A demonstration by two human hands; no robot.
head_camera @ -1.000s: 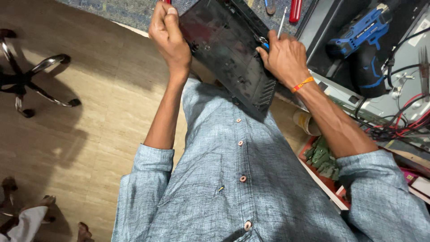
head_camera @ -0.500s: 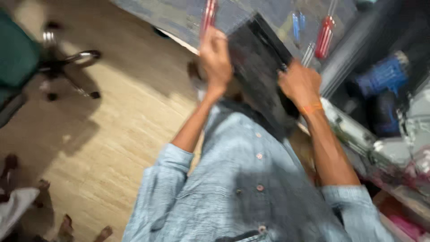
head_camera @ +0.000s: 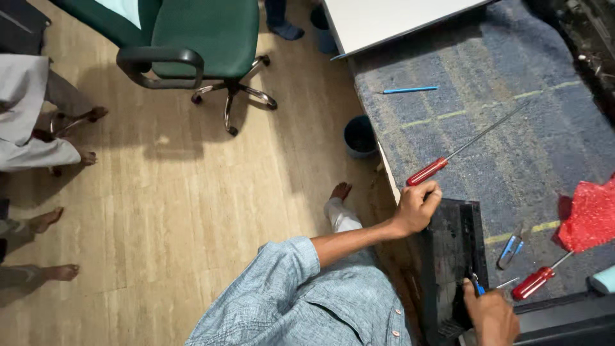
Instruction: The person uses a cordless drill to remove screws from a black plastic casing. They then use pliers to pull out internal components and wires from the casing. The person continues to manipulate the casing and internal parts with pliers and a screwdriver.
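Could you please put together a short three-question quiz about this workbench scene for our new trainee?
1. True or false: the left hand rests at the top edge of the black device.
2. Which lies just above the left hand? A) long red-handled screwdriver B) hammer C) pliers
3. What colour is the office chair on the wooden floor?

Key: 1 true; 2 A; 3 green. The right hand sits at the device's lower edge, holding a small blue-handled tool.
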